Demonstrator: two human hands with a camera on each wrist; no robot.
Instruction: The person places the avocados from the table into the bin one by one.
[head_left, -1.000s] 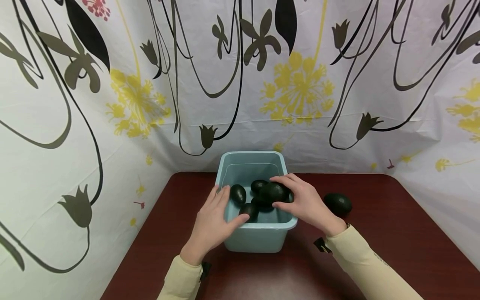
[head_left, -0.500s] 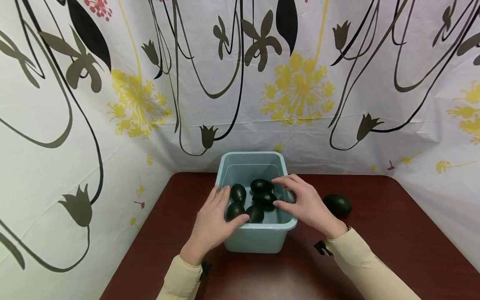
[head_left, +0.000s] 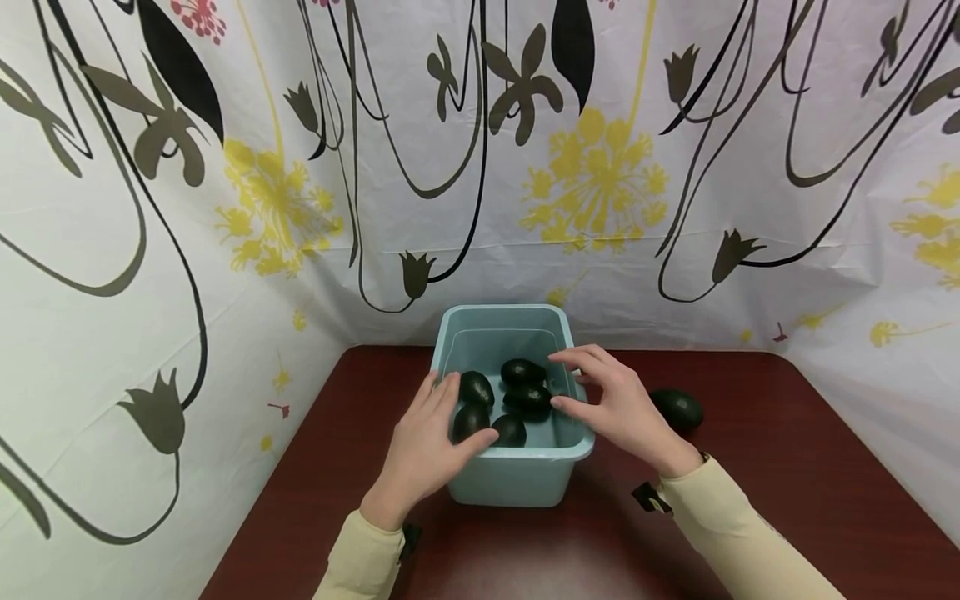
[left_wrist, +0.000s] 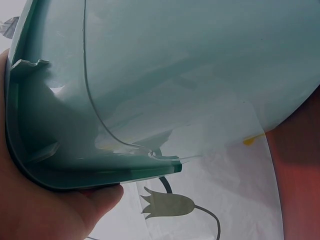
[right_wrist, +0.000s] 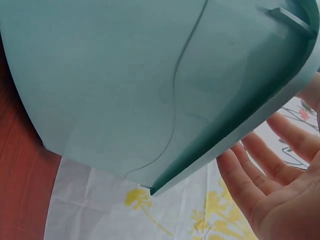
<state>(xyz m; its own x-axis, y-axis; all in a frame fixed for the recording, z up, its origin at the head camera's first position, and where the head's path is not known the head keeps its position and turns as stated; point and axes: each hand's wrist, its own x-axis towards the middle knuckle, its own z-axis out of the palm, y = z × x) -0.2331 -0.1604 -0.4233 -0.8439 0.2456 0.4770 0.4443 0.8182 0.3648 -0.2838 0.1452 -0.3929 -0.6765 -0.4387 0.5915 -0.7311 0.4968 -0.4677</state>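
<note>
A light blue plastic bin [head_left: 517, 479] stands on the table with several dark green avocados lying in it, one avocado [head_left: 528, 401] near the middle of the group. My left hand [head_left: 420, 458] rests on the bin's near left corner, fingers extended along the rim and thumb over the front edge. My right hand [head_left: 626, 408] hovers at the right rim with its fingers spread and nothing in its grasp. Another avocado [head_left: 678, 410] lies on the table to the right, partly behind the right hand. In both wrist views the bin's outer wall hides the avocados.
The dark red-brown table [head_left: 780, 467] reaches back to a white curtain [head_left: 480, 208] printed with flowers, which also hangs along the left and right sides. The bin's far end stands close to the curtain.
My right hand has let go of an avocado, which dropped into the bin, and the avocados there shifted. The right hand then drew slightly right. My left hand stayed in place.
</note>
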